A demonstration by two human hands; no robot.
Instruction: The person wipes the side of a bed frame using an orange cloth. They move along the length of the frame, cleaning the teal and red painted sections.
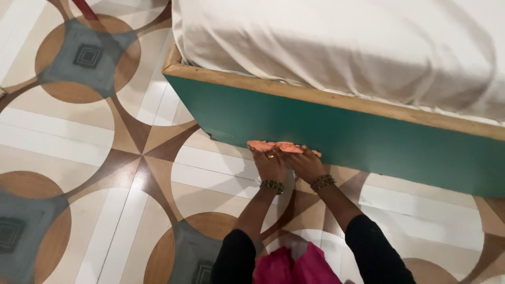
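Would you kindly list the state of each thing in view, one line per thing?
Orange cloth: bunched, pressed against the green panel's lower edge.
Left hand: on the cloth, fingers bent over it.
Right hand: on the cloth beside the left hand.
Green bed panel: upright, under a wooden rail.
White sheet: draped over the mattress, wrinkled.
Patterned floor: glossy.

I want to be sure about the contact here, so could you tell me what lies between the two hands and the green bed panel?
In the head view, an orange cloth lies between the left hand, the right hand and the green bed panel.
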